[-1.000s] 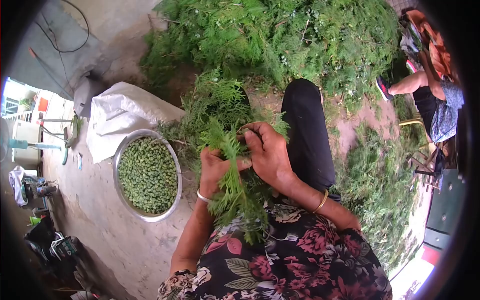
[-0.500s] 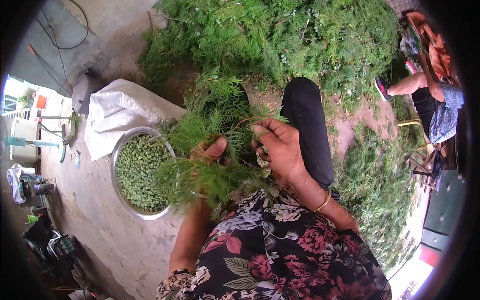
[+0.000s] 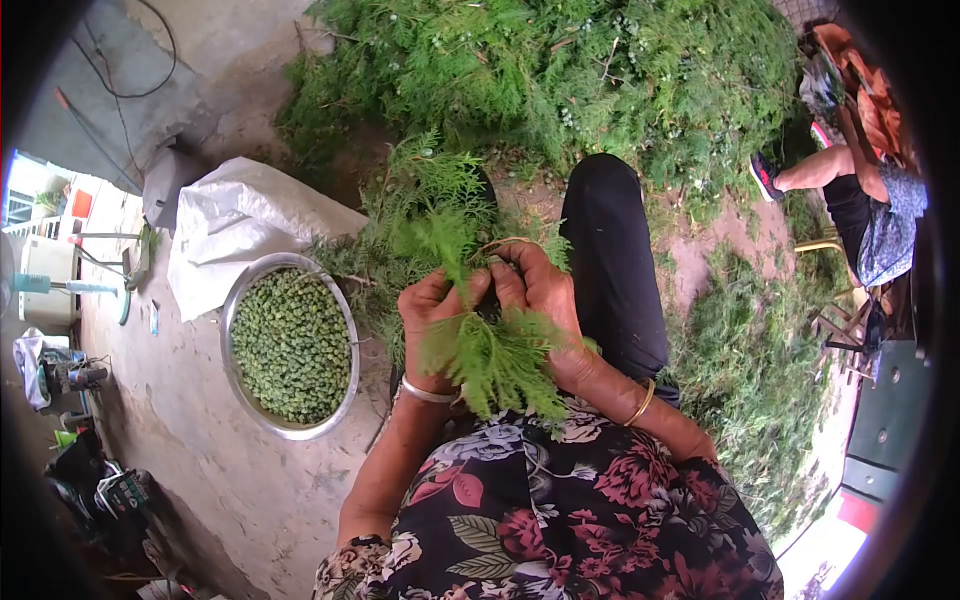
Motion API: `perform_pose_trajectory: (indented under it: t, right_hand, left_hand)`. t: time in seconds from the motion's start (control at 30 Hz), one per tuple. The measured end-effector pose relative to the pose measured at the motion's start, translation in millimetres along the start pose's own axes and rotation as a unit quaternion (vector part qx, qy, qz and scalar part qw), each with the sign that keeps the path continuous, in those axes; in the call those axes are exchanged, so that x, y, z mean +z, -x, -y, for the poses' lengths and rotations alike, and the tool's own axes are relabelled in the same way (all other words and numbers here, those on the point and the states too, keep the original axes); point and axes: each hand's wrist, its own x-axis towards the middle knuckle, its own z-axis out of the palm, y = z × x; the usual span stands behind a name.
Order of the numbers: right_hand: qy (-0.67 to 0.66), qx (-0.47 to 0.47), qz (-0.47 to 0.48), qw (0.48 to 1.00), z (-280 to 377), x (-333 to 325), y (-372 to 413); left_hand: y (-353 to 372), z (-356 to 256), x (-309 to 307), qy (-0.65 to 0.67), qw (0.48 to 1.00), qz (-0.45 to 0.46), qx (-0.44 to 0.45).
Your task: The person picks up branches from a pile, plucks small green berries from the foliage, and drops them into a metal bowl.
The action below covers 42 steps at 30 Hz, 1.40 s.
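A leafy green conifer sprig (image 3: 508, 362) is pinched between my hands over my lap, its flat fronds hanging towards my shirt. My left hand (image 3: 430, 318) is closed on it, thumb and forefinger together. Close beside it, my right hand (image 3: 548, 298) is closed on the same sprig, fingertips almost touching the left ones. A thin brown stem shows above the right fingers. More conifer branches (image 3: 440, 185) lie over my left leg just beyond the hands. To the left, a round metal basin (image 3: 300, 434) is filled with small green cones (image 3: 290, 345).
A white woven sack (image 3: 250, 205) lies behind the basin. A large heap of conifer branches (image 3: 580, 80) spreads ahead, and more cut greenery (image 3: 750, 380) covers the ground at right. Another person's leg (image 3: 820, 168) is at the far right. A fan (image 3: 95, 287) stands at left.
My left hand has moved right, away from the basin, bringing the sprig in front of my chest. My right hand has come slightly down and left, so the hands now meet.
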Motion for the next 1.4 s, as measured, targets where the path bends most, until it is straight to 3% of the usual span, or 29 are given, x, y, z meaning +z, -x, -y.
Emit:
perform_pose_trajectory:
  t: [0.03,0.13,0.2,0.23,0.3,0.37,0.5,0.63,0.7,0.77,0.83,0.9,0.97,1.03,1.13,1.23,1.3,1.33,1.4]
  right_hand:
    - [0.0,0.001,-0.001,1.0,-3,0,0]
    - [-0.002,-0.021,-0.01,1.0,-8,1,-2]
    - [-0.062,0.082,0.051,0.993,-3,-5,-4]
    - [-0.062,0.082,0.052,0.993,1,-9,-5]
    - [-0.322,0.286,0.03,0.902,7,-19,-11]
    - [-0.436,0.259,0.044,0.861,-4,-34,-15]
    - [-0.474,0.238,0.05,0.846,-10,-55,-11]
    - [-0.439,0.239,0.07,0.863,4,-68,2]
    - [-0.341,0.216,0.104,0.909,3,-74,11]
    - [-0.356,0.223,0.107,0.901,12,-78,20]
    - [-0.172,0.112,0.123,0.971,26,-81,28]
    - [-0.16,0.064,0.14,0.975,32,-80,31]
    - [-0.072,-0.073,0.148,0.984,32,-72,32]
    - [-0.029,-0.041,0.158,0.986,32,-66,30]
    - [0.009,-0.117,0.125,0.985,21,-57,28]
    - [0.008,-0.112,0.134,0.985,19,-54,29]
    - [0.006,-0.135,0.136,0.981,17,-52,30]
    - [0.007,-0.134,0.136,0.982,17,-52,31]
    - [0.017,-0.144,0.13,0.981,18,-53,31]
  left_hand:
    - [-1,6,-2,0.033,0.999,-0.01,0.038]
    - [2,-3,2,0.027,0.999,-0.041,0.004]
    - [6,-12,-1,0.023,0.999,-0.033,-0.031]
    - [7,-16,-5,0.019,0.997,-0.024,-0.066]
    - [3,-16,-20,0.042,0.996,-0.016,-0.078]
    - [-10,-8,-35,0.081,0.992,-0.005,-0.092]
    - [-11,-9,-31,0.082,0.99,-0.077,-0.09]
    - [-14,-4,-30,0.113,0.988,-0.082,-0.062]
    - [-18,-2,-32,0.086,0.994,-0.039,-0.049]
    - [-14,-5,-29,0.075,0.995,-0.043,-0.053]
    - [-12,-5,-26,0.065,0.995,-0.048,-0.057]
    - [-14,-2,-25,0.073,0.992,-0.085,-0.05]
    - [-16,-2,-28,0.071,0.994,-0.061,-0.063]
    - [-18,0,-29,0.07,0.994,-0.036,-0.075]
    - [-20,4,-31,0.029,0.998,-0.034,-0.042]
    - [-16,6,-29,-0.03,0.999,-0.028,0.008]
    - [-12,8,-14,-0.173,0.96,-0.122,0.181]
    - [-14,7,-18,-0.173,0.961,-0.121,0.181]
    - [-21,4,-30,0.053,0.992,-0.098,-0.066]
